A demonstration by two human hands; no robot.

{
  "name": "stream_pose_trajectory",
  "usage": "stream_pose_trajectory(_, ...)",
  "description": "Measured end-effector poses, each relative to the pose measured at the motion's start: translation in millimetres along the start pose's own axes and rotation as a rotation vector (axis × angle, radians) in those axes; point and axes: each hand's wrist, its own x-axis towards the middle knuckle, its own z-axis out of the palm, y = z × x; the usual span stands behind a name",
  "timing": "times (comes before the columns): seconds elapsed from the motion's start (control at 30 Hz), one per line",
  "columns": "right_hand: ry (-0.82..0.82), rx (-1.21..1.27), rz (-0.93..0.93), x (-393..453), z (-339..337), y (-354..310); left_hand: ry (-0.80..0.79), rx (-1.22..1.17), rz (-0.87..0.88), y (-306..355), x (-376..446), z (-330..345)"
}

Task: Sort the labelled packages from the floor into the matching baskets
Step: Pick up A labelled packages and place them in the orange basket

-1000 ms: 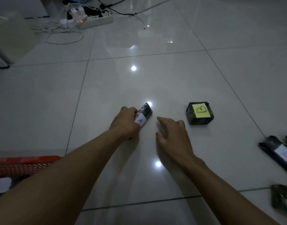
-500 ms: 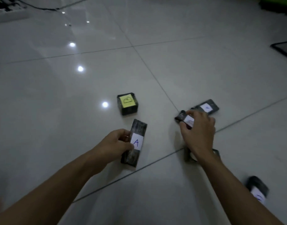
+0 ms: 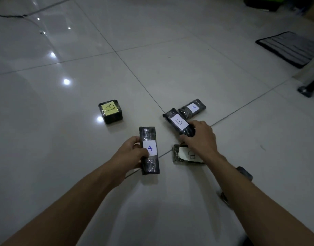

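Here my left hand gripped the long dark film-wrapped package with a white "A" label, lifted for its basket. My right hand closed its fingers on the similar "B" package, still low over the glossy tiled floor. No basket was visible.

The cube package lies left of the crossed packages, behind the hands' two packages.

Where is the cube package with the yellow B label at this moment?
In the head view, the cube package sits alone on the floor, left of centre, beyond and left of the A package that the left hand holds.
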Motion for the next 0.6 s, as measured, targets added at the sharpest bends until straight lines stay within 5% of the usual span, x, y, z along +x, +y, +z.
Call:
stream_pose_trajectory(0.27,-0.014,0.169,-0.375,-45,1,-80,0.135,-0.002,0.122,18,-55,-79)
stream_pose_trajectory(0.6,-0.351,0.281,-0.912,-164,56,-288,0.660,0.020,0.127,-54,-254,-253)
